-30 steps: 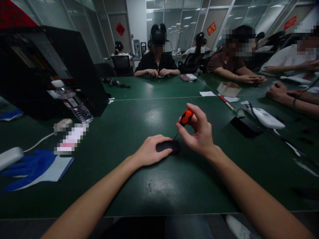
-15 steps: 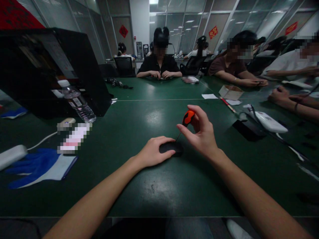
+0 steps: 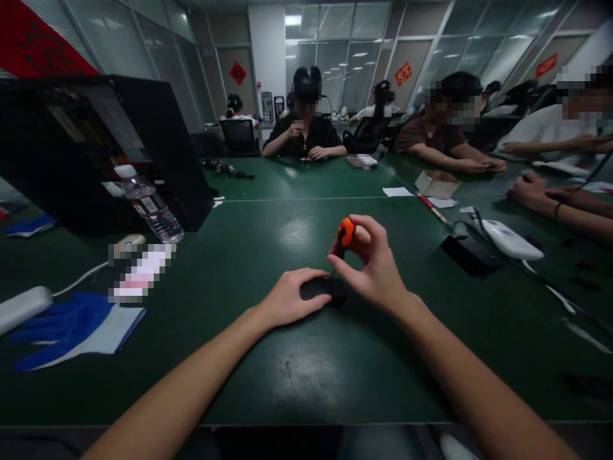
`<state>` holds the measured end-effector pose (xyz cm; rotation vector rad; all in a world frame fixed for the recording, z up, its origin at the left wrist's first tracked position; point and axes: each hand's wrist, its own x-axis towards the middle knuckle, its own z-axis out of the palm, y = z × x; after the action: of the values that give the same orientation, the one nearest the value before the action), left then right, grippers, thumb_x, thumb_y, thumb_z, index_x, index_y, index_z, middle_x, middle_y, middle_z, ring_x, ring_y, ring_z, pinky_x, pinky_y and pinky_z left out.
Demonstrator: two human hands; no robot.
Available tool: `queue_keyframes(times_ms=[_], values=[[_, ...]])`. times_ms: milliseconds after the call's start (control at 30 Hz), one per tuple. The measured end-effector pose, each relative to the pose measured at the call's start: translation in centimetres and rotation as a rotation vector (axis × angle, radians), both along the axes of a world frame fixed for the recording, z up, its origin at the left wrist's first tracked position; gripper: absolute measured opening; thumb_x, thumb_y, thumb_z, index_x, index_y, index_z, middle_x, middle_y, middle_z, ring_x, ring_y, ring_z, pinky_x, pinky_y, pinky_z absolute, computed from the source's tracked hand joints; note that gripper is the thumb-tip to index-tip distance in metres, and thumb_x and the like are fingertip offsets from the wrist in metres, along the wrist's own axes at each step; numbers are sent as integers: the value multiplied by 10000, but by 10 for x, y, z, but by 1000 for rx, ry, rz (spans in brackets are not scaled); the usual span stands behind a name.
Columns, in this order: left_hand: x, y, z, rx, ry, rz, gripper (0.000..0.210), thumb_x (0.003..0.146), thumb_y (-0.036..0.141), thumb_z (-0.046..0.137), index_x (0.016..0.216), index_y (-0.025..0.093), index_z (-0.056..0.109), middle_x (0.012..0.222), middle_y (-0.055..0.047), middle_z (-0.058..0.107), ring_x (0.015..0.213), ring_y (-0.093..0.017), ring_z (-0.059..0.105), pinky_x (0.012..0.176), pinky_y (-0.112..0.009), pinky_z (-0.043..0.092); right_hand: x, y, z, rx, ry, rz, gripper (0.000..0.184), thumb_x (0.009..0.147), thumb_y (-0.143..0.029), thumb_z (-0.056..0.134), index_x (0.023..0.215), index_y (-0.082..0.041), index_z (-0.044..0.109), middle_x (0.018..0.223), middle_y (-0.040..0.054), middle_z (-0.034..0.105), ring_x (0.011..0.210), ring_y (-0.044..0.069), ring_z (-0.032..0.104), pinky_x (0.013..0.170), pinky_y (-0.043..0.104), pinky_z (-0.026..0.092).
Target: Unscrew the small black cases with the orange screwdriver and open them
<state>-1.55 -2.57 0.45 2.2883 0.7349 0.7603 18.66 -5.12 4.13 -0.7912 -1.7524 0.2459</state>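
Observation:
A black computer mouse [image 3: 315,289] lies on the green table [image 3: 292,383] in front of me. My left hand [image 3: 288,298] grips it from the left, thumb along the near side and fingers along the far side. My right hand [image 3: 376,265] is closed around the orange and black handle of a screwdriver [image 3: 345,234]. The screwdriver stands nearly upright, its thin shaft pointing down at the mouse. Whether the tip sits in a screw is too small to tell.
At left are a black computer case [image 3: 186,166], a plastic bottle [image 3: 152,207] and a blue-white glove [image 3: 81,329]. On the right lie a black box [image 3: 469,255], a white power strip [image 3: 512,239] with cables and an open carton [image 3: 437,185]. Several people sit around the table.
The screwdriver has become more upright, and my right hand has turned with it. My left hand still holds the mouse. The person opposite has raised one hand.

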Motion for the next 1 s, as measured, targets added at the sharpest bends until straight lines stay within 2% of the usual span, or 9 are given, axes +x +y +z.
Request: queue_keyframes(times_ms=[133,233,333,467,567,600,667,767,1000], values=[[4,-2,6,95,68,42,365,882,353,701,1203,178,714,1210,-94,747,1102,-269,709,1009,-399,537,5,6,4,-60,-79,-18,713,898,-196,672,1490,-307,291,949,-2,627,753,145,662,725,321,590],[11,-3,11,157,125,93,381,874,420,711,1175,189,735,1210,-96,750,1105,-295,708,1009,-431,534,6,9,9,-209,-94,131,709,931,-170,583,1531,-295,227,985,15,651,745,136,683,723,318,588],[16,0,12,144,165,54,347,883,457,705,1101,193,765,1098,-80,783,983,-272,742,912,-389,565,4,11,7,-297,-48,235,728,909,-138,548,1535,-271,199,924,-4,650,759,136,681,728,324,577],[17,4,6,105,133,36,457,831,509,760,1151,183,762,1078,-88,797,946,-269,760,865,-356,568,-2,11,-4,-426,362,311,551,870,-197,548,1379,-271,349,731,-88,544,612,118,597,612,289,524],[14,5,4,92,143,28,501,792,514,794,1179,197,761,1064,-80,805,912,-269,769,840,-350,572,-3,9,-7,-535,700,408,217,880,-392,636,999,-242,535,524,-127,381,433,89,414,479,230,404],[13,4,4,80,139,23,471,804,500,787,1170,203,765,1062,-72,807,906,-261,771,833,-341,574,-1,9,-5,-564,791,417,288,874,-474,668,824,-236,514,470,-131,314,392,76,340,439,214,351],[13,3,4,73,119,26,419,831,474,769,1156,209,769,1080,-62,805,917,-251,772,848,-336,577,6,7,-1,-613,966,398,563,846,-594,701,611,-230,342,415,-131,203,345,52,205,377,200,247],[13,2,5,108,102,46,394,848,463,755,1152,212,765,1108,-61,800,956,-256,770,892,-351,575,22,5,5,-653,1164,346,717,827,-621,722,570,-222,185,399,-129,111,332,42,87,336,201,145],[14,2,4,171,166,45,392,893,497,707,1170,222,745,1133,-49,791,994,-263,758,889,-360,565,27,9,2,-661,1286,322,757,826,-608,728,564,-215,137,382,-125,98,336,44,48,326,208,103]])
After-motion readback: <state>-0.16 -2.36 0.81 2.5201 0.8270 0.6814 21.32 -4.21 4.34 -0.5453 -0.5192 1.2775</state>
